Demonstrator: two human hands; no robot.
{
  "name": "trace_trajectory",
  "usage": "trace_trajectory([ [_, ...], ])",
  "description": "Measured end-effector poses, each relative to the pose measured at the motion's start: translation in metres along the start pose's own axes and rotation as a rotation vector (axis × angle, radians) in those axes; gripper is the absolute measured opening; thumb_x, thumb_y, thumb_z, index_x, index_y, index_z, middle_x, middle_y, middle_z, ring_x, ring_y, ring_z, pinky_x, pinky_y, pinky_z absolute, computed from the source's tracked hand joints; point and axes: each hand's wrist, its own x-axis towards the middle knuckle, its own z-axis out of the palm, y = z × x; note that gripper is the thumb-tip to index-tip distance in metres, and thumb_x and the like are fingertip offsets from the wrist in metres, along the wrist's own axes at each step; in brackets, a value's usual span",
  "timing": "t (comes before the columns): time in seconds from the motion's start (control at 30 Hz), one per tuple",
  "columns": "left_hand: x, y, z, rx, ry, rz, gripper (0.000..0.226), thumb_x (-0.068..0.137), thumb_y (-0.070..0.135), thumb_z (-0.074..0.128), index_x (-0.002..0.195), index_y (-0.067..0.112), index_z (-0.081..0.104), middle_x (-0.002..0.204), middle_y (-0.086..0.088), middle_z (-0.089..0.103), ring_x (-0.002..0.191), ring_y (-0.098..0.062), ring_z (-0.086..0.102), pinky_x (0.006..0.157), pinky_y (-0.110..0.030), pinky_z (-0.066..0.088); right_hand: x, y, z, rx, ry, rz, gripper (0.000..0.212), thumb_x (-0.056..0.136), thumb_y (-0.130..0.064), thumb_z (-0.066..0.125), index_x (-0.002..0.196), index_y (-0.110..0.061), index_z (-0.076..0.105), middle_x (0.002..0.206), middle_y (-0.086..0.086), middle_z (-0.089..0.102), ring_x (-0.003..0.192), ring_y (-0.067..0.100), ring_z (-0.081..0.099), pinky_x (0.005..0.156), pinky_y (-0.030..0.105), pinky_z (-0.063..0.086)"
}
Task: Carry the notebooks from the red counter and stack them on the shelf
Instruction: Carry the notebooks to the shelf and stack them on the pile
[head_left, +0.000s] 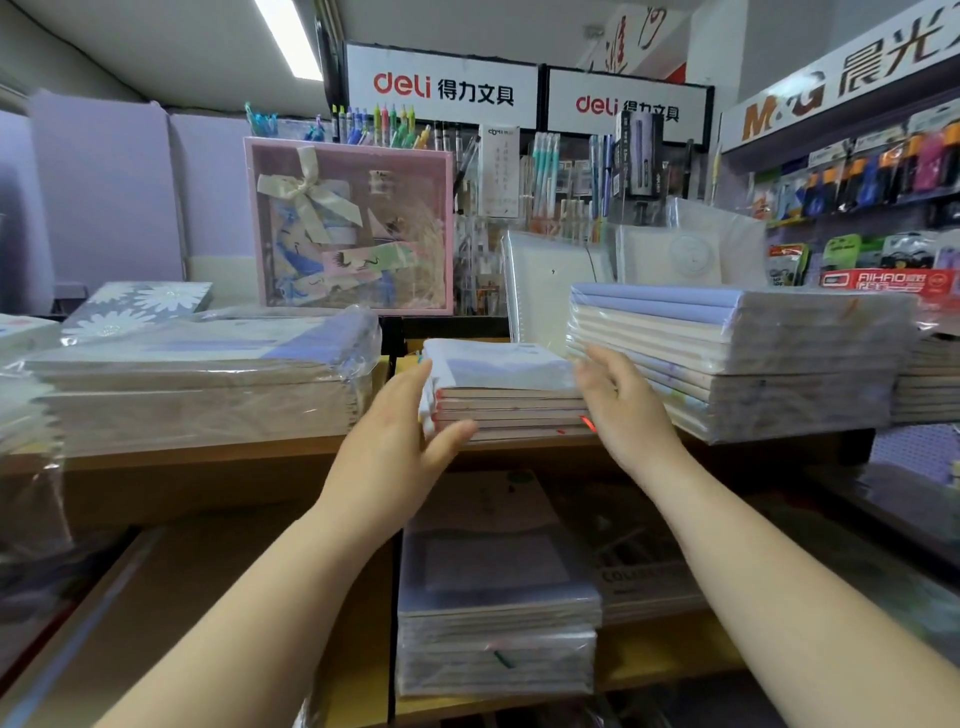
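Two hands at a small stack of notebooks (506, 387) on the wooden shelf (208, 457).

Left hand (400, 441) is open, fingers against the stack's left side, thumb at its lower front edge. Right hand (623, 410) is open, flat beside the stack's right side; contact cannot be determined. The stack sits at the shelf's front edge, between two larger wrapped piles (197, 384).

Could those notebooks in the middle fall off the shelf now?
Maybe. The small notebook stack sits near the front edge of the shelf, and the left hand and right hand are only at its sides, so a nudge could slide it off. The slippery plastic wrap could let the top notebooks shift. The tall wrapped pile beside it sticks out past the edge and could be bumped by the right hand.
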Motion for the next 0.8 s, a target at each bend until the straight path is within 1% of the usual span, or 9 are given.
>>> trace_trajectory([
  [0.03,-0.005,0.000,0.000,0.000,0.021,0.022,0.066,0.083,0.030,0.058,0.141,0.019,0.028,0.143,-0.002,0.045,0.128,-0.018,0.045,0.099,-0.029,0.039,-0.003,0.004,-0.004,-0.034,-0.054,-0.030,0.051,0.092,-0.031,0.042,0.140,-0.016,0.035,0.148,0.004,0.038,0.135,0.017,0.034,0.087,0.002,0.032],
  [0.07,-0.007,0.000,0.001,-0.001,0.034,0.032,0.064,0.083,0.027,0.059,0.140,0.020,0.031,0.138,-0.002,0.051,0.124,-0.019,0.049,0.093,-0.026,0.040,-0.006,0.007,-0.007,-0.077,-0.107,-0.052,0.054,0.090,-0.032,0.046,0.141,-0.019,0.032,0.150,0.002,0.035,0.137,0.017,0.031,0.097,0.013,0.030],
  [0.1,-0.008,0.000,0.002,0.007,0.043,0.037,0.061,0.083,0.024,0.060,0.138,0.020,0.034,0.134,-0.004,0.055,0.120,-0.020,0.052,0.091,-0.026,0.040,-0.007,0.009,-0.010,-0.110,-0.149,-0.062,0.056,0.089,-0.032,0.049,0.141,-0.021,0.032,0.150,0.002,0.035,0.137,0.016,0.031,0.100,0.020,0.028],
  [0.23,-0.003,0.004,0.001,0.066,0.018,0.011,0.058,0.083,0.023,0.060,0.136,0.019,0.037,0.132,-0.005,0.057,0.118,-0.021,0.055,0.096,-0.031,0.043,-0.005,0.008,-0.015,-0.158,-0.237,-0.072,0.055,0.086,-0.030,0.055,0.137,-0.022,0.037,0.145,0.004,0.040,0.132,0.018,0.038,0.102,0.026,0.032],
  [0.3,-0.003,0.006,-0.002,0.078,0.002,0.016,0.059,0.082,0.022,0.061,0.136,0.021,0.037,0.131,-0.004,0.058,0.118,-0.021,0.055,0.095,-0.030,0.042,-0.005,0.007,-0.018,-0.189,-0.283,-0.084,0.056,0.085,-0.030,0.056,0.137,-0.023,0.036,0.141,0.000,0.041,0.128,0.016,0.040,0.098,0.024,0.032],
  [0.4,-0.003,0.009,-0.006,0.136,-0.011,0.012,0.056,0.081,0.023,0.063,0.133,0.023,0.041,0.128,-0.003,0.061,0.117,-0.023,0.055,0.093,-0.031,0.043,-0.006,0.005,-0.023,-0.244,-0.337,-0.088,0.059,0.086,-0.032,0.055,0.139,-0.026,0.032,0.124,-0.010,0.038,0.112,0.005,0.035,0.092,0.020,0.029],
  [0.47,-0.001,0.009,-0.007,0.137,-0.029,-0.012,0.054,0.081,0.023,0.063,0.131,0.023,0.044,0.128,-0.003,0.061,0.118,-0.023,0.055,0.093,-0.031,0.043,-0.005,0.004,-0.025,-0.275,-0.342,-0.093,0.058,0.086,-0.033,0.056,0.139,-0.027,0.032,0.117,-0.013,0.035,0.108,0.003,0.034,0.089,0.019,0.028],
  [0.7,0.014,0.013,-0.006,0.134,-0.080,-0.062,0.057,0.080,0.020,0.064,0.132,0.019,0.042,0.130,-0.004,0.060,0.119,-0.021,0.053,0.095,-0.029,0.041,0.006,0.004,-0.020,-0.338,-0.351,-0.098,0.056,0.085,-0.034,0.056,0.137,-0.025,0.035,0.114,-0.008,0.040,0.104,0.007,0.039,0.086,0.019,0.030],
  [0.8,0.014,0.012,-0.004,0.133,-0.069,-0.066,0.057,0.080,0.019,0.064,0.132,0.018,0.042,0.130,-0.005,0.059,0.119,-0.021,0.053,0.095,-0.030,0.041,0.008,0.004,-0.022,-0.364,-0.376,-0.108,0.055,0.086,-0.034,0.054,0.137,-0.026,0.035,0.119,-0.004,0.044,0.103,0.007,0.038,0.086,0.019,0.030],
])
